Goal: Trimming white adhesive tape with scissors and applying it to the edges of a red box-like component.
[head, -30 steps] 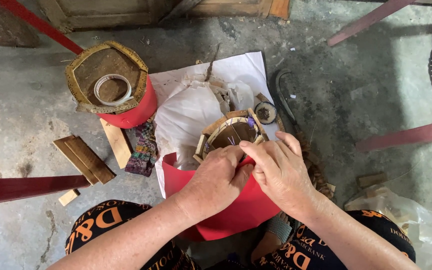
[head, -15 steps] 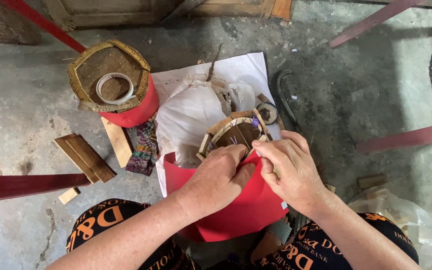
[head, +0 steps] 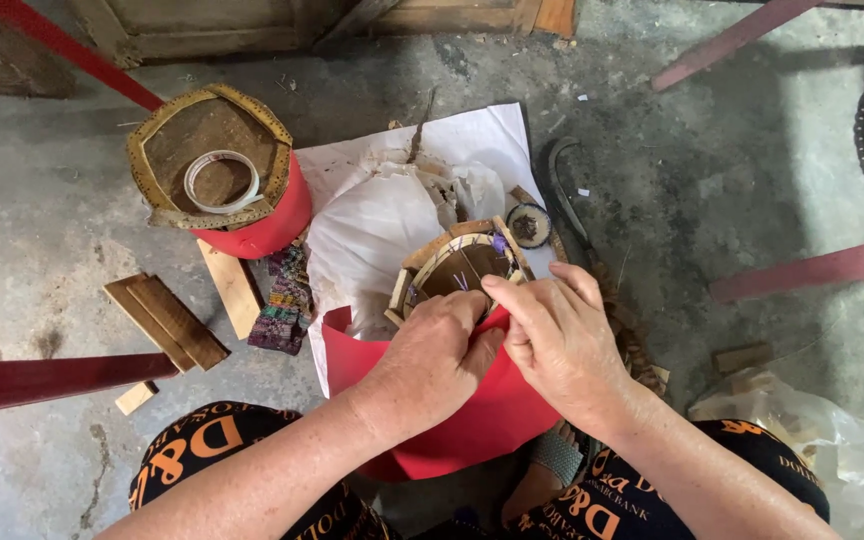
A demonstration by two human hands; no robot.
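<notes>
Step in hand: red paper (head: 472, 430) is being wrapped round a small bamboo frame (head: 457, 262), its top edge pressed against the frame's rim.
Left hand: the left hand (head: 432, 352) is closed on the upper edge of the red paper, fingers curled over it at the rim.
Right hand: the right hand (head: 562, 335) is pinching the same edge just beside the left, fingertips on the frame's rim.
Where the work lies: the frame is held low over the floor (head: 42, 230), between the knees, above a white sheet (head: 472, 135).
Doing it well: it is judged that the paper should be kept taut and level with the rim, and pressed down bit by bit so that no crease forms.
Risk: thin paper may tear or wrinkle if it is pulled hard over the slats.
Finished piece: a larger frame with red paper round it (head: 217, 170) stands to the left, a ring of tape (head: 222, 182) lying inside.
Packages: a crumpled white bag (head: 382, 235) lies behind the small frame; a clear plastic bag (head: 832, 450) lies at the right edge.
Labels and signs: none can be made out on them.
Loose bits: flat wooden strips (head: 167, 320) and a patterned cloth scrap (head: 282, 300) lie near the finished piece.
</notes>
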